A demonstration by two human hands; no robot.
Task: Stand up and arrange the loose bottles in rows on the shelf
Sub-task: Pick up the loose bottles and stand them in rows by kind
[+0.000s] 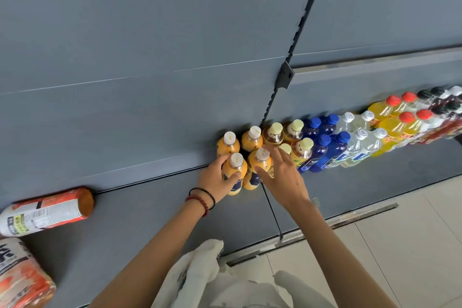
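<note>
Lying on its side at the shelf (150, 220) front, the loose bottle (47, 210) is well left of you, long axis along the shelf, your left hand (215, 182) nearer | left fingers curl round an upright juice bottle (237, 169) | right hand (285, 180) open, spread against its neighbour (257, 164).

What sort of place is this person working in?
Most likely a shop's drinks aisle. A long grey shelf sits against a back panel with a slotted upright, bottles stand in rows grouped by colour, and the left hand grips an orange bottle.
</note>
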